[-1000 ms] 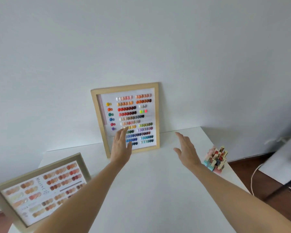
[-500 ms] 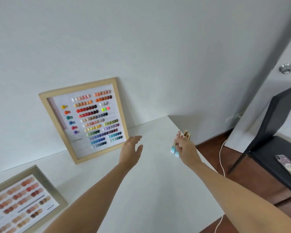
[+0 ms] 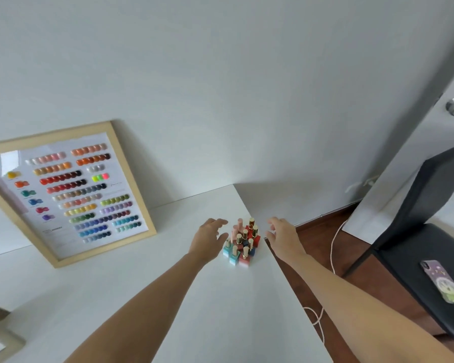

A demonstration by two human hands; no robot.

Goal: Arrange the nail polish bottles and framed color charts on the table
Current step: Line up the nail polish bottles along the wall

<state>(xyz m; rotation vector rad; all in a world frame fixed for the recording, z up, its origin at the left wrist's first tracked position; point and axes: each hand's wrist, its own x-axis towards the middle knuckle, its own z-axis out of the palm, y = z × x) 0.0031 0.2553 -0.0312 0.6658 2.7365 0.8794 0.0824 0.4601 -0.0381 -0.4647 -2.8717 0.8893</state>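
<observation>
Place: At the right edge of the white counter [image 3: 184, 305], near its far corner, stood the cluster of small square nail polish bottles with gold and pink caps [image 3: 242, 244], packed tight together, teal and pale blue ones nearest you, red ones at the back.
Left hand: Your left hand [image 3: 207, 241] hovered just beside the cluster on its left, fingers loosely spread and holding nothing; whether the thumb touched a bottle could not be told.
Right hand: Your right hand [image 3: 282, 238] flanked the cluster on the other side, out past the counter's edge, fingers relaxed and empty, with a narrow gap to the nearest red bottle.
Charts: The light wooden framed chart of many-coloured nail swatches [image 3: 71, 192] leaned against the white wall [image 3: 220, 87], well apart from the bottles. A corner of a second wooden frame [image 3: 0, 334] showed at the lower left.
Step in hand: You seemed to be closing in on the bottles from both sides, most likely to gather or shift the whole group; no grasp was made yet.
Next move: It called for pressing both palms in evenly and low on the bottles, since the tall caps would make them topple, and for drawing them inward, as they sat close to the drop.
Surroundings: A black chair [image 3: 430, 231] carrying a phone in a pale purple case [image 3: 443, 284] stood to the right.
</observation>
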